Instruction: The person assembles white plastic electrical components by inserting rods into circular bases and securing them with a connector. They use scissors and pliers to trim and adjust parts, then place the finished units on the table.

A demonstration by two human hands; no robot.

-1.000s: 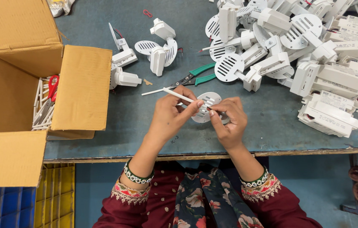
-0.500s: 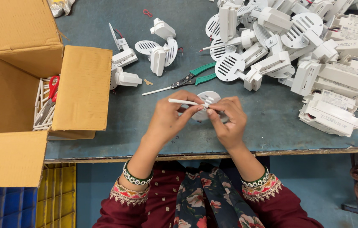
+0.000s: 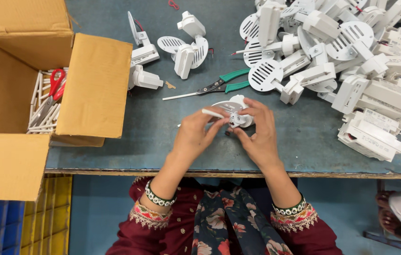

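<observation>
Two hands over grey table (image 3: 162, 141). Big open cardboard box (image 3: 25, 94) far to left of my left hand, white sticks and red-handled scissors (image 3: 56, 82) inside. Heap of white plastic parts (image 3: 351, 61) up and right of my right hand. Green-handled pliers (image 3: 221, 85) just beyond my fingers. Between hands: small white plastic part (image 3: 236, 111), my right hand (image 3: 257, 134) grasping it from the right side. My left hand (image 3: 195, 132) pinching thin white stick (image 3: 213, 113), its tip touching the part.

single head-worn view, looking straight down, close over the worktable (image 3: 162, 141) edge
</observation>
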